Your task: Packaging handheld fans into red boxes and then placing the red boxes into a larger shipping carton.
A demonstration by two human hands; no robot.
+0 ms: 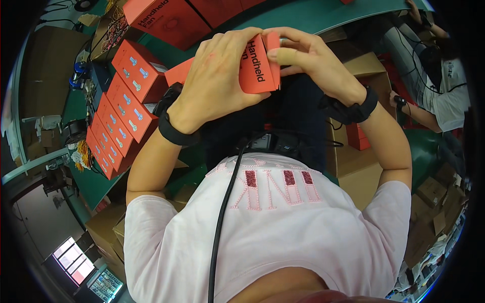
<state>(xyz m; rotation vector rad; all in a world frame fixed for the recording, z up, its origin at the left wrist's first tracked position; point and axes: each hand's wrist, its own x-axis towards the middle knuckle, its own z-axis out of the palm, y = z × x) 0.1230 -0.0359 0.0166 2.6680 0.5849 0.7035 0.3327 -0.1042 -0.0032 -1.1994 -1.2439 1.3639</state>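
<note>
The left hand point(212, 73) gripped a red box point(256, 76) above the lap, hiding much of it, and the right hand point(321, 65) had its fingers closed on the box's end. Left, red cartons point(124, 108) crowded the green table point(90, 181); a cardboard box point(366, 65) stood right, another person point(452, 96) beyond.

Head-worn, left one of fisheye pair. Looking steeply down, at close range, onto pale shirt point(283, 227), with left hand point(214, 76) and right hand point(323, 63) toward upper edge. Reaching wide to green table point(308, 21) beyond; bending straight edges.
</note>
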